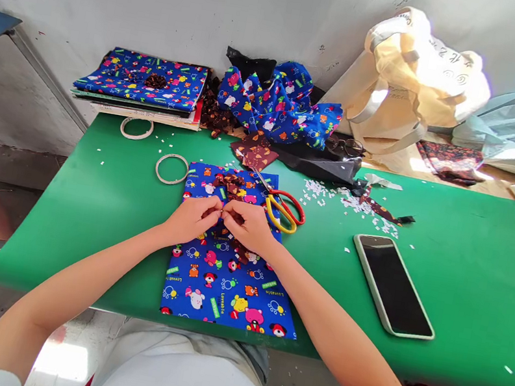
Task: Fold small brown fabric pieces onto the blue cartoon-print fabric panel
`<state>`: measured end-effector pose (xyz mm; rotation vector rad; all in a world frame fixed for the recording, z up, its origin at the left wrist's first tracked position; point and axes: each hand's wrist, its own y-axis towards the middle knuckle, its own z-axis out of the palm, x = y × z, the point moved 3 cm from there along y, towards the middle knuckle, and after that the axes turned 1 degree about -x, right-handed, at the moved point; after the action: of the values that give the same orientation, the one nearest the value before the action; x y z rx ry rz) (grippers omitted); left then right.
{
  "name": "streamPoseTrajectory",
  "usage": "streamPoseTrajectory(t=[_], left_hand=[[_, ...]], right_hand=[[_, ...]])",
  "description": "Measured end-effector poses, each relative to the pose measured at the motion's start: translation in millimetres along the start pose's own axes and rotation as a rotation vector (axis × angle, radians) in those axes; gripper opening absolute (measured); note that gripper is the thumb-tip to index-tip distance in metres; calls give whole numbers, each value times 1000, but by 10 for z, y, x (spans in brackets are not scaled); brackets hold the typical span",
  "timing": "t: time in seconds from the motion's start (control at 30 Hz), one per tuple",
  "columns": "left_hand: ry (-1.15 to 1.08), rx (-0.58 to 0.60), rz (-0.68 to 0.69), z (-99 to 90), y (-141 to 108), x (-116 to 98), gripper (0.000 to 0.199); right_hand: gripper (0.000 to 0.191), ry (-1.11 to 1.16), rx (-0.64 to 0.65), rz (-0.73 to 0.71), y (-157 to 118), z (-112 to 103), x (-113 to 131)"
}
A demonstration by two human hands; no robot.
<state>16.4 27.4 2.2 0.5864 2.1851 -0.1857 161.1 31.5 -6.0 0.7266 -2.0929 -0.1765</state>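
"Where's the blue cloth (226,290)?"
"Flat on the tabletop (81,210), under left hand (191,216) and right hand (250,226); fingers pinched, on what I can't tell."
"Anything in the way?"
"Scissors (276,193) across its right edge; phone (394,287) farther right."

- The scene is brightly lit; the tabletop (97,232) is covered by even light, with only faint shadows cast;
- strong glare is seen at the upper right; the canvas bag (401,72) is partly washed out;
- a patch of floor (63,361) is burnt to white at the lower left;
- the forearms (95,278) are stretched toward the lower corners by wide-angle distortion;
- the blue printed cloth (223,283) is rendered sharply
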Motion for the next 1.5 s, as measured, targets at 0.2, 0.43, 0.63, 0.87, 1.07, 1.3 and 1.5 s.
streamPoseTrajectory(t=[0.2, 0.43, 0.63, 0.87, 1.07, 1.3, 1.5], left_hand=[[6, 10, -20, -7, -4, -12, 18], [-4, 57, -76, -5, 5, -5, 19], [-78, 90, -165, -4, -4, 10, 16], [-50, 78, -168, 3, 11, -4, 14], [-80, 74, -186, -1, 5, 2, 14], [-112, 90, -183, -22, 7, 0, 20], [-116, 75, -155, -42, 4, -16, 24]], right_hand=[[16, -195, -12, -83, -32, 17, 31], [19, -310, -20, -176, -55, 58, 5], [27, -501, 9, -275, -80, 91, 47], [30, -544, 33, -289, -94, 101, 114], [24, -464, -59, -202, -115, 137, 33], [16, -130, -32, -34, -38, 73, -26], [17, 35, 59, 123, 15, 2, -38]])
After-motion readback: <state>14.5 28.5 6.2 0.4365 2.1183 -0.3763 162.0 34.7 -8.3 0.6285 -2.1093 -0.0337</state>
